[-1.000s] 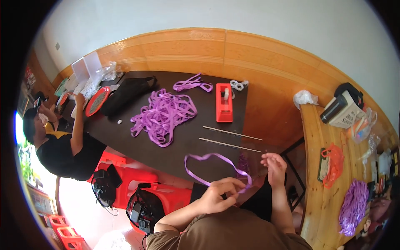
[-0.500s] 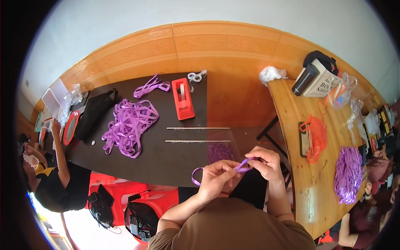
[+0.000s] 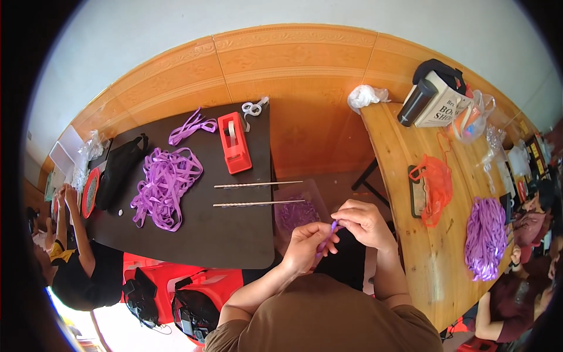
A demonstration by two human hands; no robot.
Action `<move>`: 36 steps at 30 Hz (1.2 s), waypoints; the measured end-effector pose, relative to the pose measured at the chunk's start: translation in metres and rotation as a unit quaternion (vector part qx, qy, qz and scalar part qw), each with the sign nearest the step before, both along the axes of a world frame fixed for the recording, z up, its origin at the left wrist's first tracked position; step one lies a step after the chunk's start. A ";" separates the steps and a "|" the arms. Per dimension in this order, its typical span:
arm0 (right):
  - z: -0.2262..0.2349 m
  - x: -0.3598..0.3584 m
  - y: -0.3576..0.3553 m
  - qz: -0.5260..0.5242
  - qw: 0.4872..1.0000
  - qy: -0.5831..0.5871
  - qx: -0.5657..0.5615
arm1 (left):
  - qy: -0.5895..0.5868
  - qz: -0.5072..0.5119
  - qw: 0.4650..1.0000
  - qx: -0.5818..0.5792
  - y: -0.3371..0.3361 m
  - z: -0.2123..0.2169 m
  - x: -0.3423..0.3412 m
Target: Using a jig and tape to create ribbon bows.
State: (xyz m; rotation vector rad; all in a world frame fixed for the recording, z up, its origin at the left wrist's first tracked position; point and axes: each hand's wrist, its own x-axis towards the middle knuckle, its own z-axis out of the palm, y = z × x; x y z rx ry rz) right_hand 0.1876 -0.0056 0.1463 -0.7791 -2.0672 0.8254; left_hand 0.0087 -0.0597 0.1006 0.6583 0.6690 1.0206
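A narrow purple ribbon (image 3: 333, 226) runs between my two hands in front of my body. My left hand (image 3: 305, 244) pinches it with thumb and fingers, and part of it shows below the fingertips. My right hand (image 3: 366, 224) is closed on the ribbon's upper end, close to the left fingertips. Beyond the left hand, at the dark table's right edge, lie two thin, partly twisted sticks (image 3: 256, 184). Lower down, behind the hands, is a clear bin (image 3: 321, 202) with purple pieces in it.
The dark table (image 3: 193, 243) carries a tangled ribbon pile (image 3: 167, 185), a smaller ribbon bundle (image 3: 190, 126), a red tape dispenser (image 3: 236, 155), white-handled scissors (image 3: 252, 109) and a black pouch (image 3: 120, 171). On the wooden table (image 3: 404, 170) are a phone (image 3: 417, 199), an orange bag (image 3: 435, 190) and purple strands (image 3: 487, 237).
The view has shifted, so the tables sit farther left. My hands have turned the ribbon more upright, and the loop left of my left hand no longer shows.
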 end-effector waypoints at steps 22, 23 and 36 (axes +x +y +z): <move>-0.068 -0.035 0.056 -0.206 0.938 -0.103 0.260 | 0.026 0.101 0.993 -0.048 0.008 -0.024 0.000; -0.071 -0.037 0.064 -0.203 0.936 -0.104 0.267 | 0.031 0.122 0.990 -0.056 0.011 -0.028 0.005; -0.082 -0.102 0.132 -0.063 0.946 -0.082 0.308 | 0.071 0.354 0.932 0.035 0.044 -0.069 0.001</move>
